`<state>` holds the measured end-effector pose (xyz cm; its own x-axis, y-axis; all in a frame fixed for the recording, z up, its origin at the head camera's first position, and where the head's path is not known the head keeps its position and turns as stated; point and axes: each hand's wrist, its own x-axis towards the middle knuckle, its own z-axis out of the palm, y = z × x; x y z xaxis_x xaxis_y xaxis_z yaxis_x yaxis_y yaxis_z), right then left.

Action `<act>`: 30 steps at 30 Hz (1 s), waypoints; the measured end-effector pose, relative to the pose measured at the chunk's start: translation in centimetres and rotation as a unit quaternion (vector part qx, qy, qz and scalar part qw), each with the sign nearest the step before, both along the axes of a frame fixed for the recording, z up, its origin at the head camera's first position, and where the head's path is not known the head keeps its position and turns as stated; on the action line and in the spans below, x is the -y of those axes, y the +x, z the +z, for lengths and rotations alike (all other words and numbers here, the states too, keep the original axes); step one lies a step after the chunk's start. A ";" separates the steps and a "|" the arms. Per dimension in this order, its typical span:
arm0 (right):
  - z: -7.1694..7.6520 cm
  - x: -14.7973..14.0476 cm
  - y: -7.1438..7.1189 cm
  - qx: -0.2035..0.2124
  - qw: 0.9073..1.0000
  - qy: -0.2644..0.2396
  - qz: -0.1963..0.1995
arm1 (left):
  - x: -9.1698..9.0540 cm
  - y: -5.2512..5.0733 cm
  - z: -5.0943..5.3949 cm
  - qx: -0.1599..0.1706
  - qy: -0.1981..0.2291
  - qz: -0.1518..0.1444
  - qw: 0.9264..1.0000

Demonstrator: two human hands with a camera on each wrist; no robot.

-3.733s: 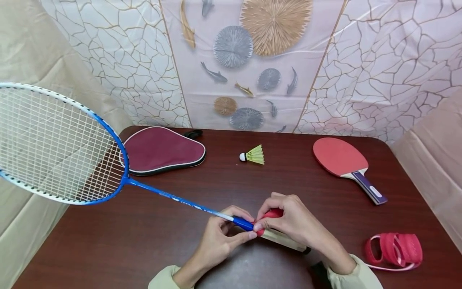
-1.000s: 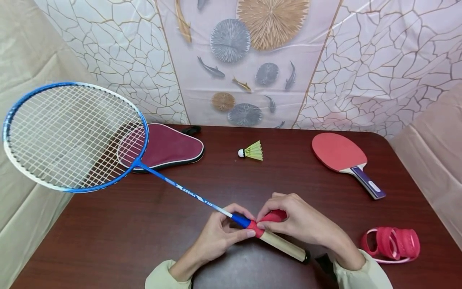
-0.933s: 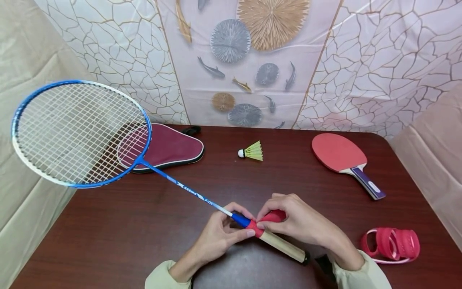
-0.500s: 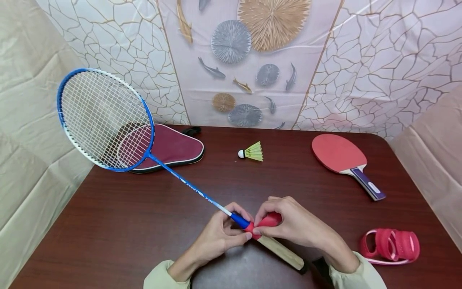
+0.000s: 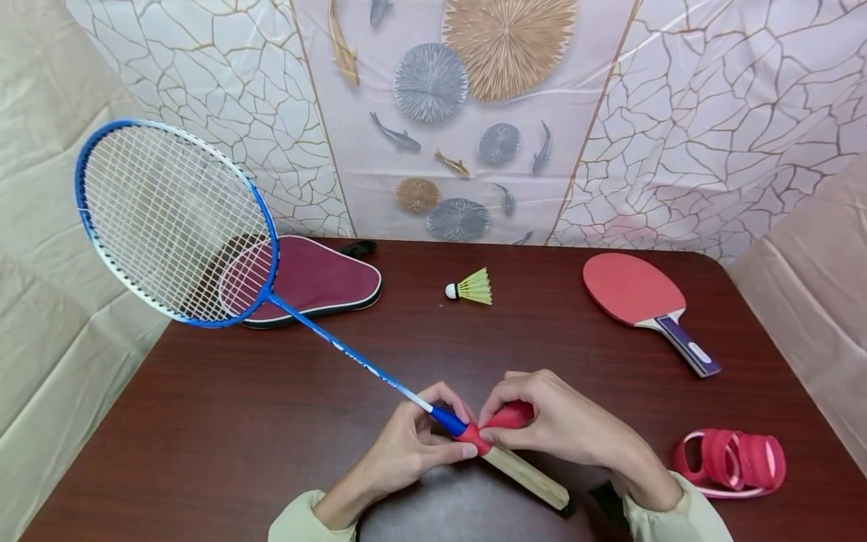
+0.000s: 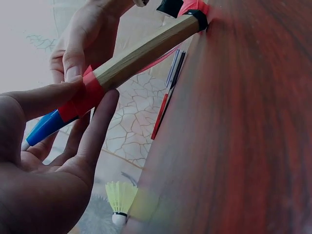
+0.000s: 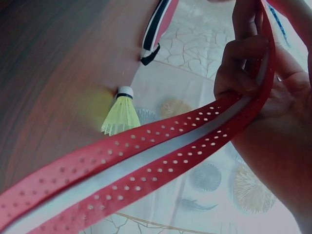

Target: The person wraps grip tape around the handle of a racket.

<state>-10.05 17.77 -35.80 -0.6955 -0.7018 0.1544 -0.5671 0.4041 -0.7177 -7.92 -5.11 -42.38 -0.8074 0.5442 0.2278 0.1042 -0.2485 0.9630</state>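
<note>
The badminton racket (image 5: 318, 330) is in my hands, tilted up beyond my left hand. The red grip strip (image 5: 511, 415) covers the upper end of the wooden handle (image 5: 527, 476), next to the blue cone (image 5: 448, 421); the rest runs bare along the near side of my right hand. My left hand (image 5: 406, 449) is narrow, thumb and fingers pinching the wrapped part; my right hand (image 5: 558, 421) pinches the strip where it leaves the handle. The strip is perforated, with a pale band along its middle. For a neat wrap, I judge it best to pull taut at one steady slant, overlap the turns evenly and roll the handle with my left hand; slack could let folds or gaps form. Right of my right hand, a red coil (image 5: 734, 461) rests on the worktop (image 5: 305, 421); I cannot tell whether it joins the strip. Beyond my hands lie a shuttlecock (image 5: 473, 287) straight ahead, a red paddle (image 5: 635, 290) rightward and a maroon case (image 5: 325, 275) leftward.
</note>
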 end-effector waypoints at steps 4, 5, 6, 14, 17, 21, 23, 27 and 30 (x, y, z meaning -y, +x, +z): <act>-0.1 -0.1 0.0 -0.002 1.000 -0.006 -0.004 | 0.0 0.0 0.0 -0.004 -0.004 0.011 1.000; -0.2 0.0 0.0 -0.002 1.000 -0.007 -0.006 | 0.0 0.0 0.0 0.000 -0.006 0.014 1.000; -0.2 0.0 0.0 -0.003 1.000 -0.008 -0.010 | 0.0 -0.1 0.0 0.002 -0.009 0.017 1.000; -0.4 0.3 0.1 0.009 0.999 0.007 -0.031 | 0.1 0.0 0.0 0.019 -0.017 0.026 0.999; -0.3 0.3 0.1 0.018 0.999 0.009 -0.029 | 0.1 0.1 0.1 0.019 -0.009 0.017 1.000; -0.2 0.2 0.0 0.029 0.999 0.004 -0.017 | 0.0 0.0 -0.1 0.005 0.001 0.012 1.000; -0.1 0.0 0.0 0.023 1.000 0.001 -0.012 | 0.0 0.0 -0.2 -0.004 0.011 0.011 1.000; 0.0 -0.2 -0.1 0.014 1.000 -0.008 -0.007 | -0.1 0.0 -0.4 -0.021 0.033 0.011 0.999; -0.1 -0.1 -0.2 0.017 1.000 -0.014 -0.007 | -0.1 0.0 -0.4 -0.026 0.035 0.016 0.999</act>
<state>-10.29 17.89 -35.88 -0.7100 -0.6883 0.1487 -0.5361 0.3915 -0.7479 -7.92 -5.03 -42.76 -0.8101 0.4999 0.3063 0.1621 -0.3111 0.9364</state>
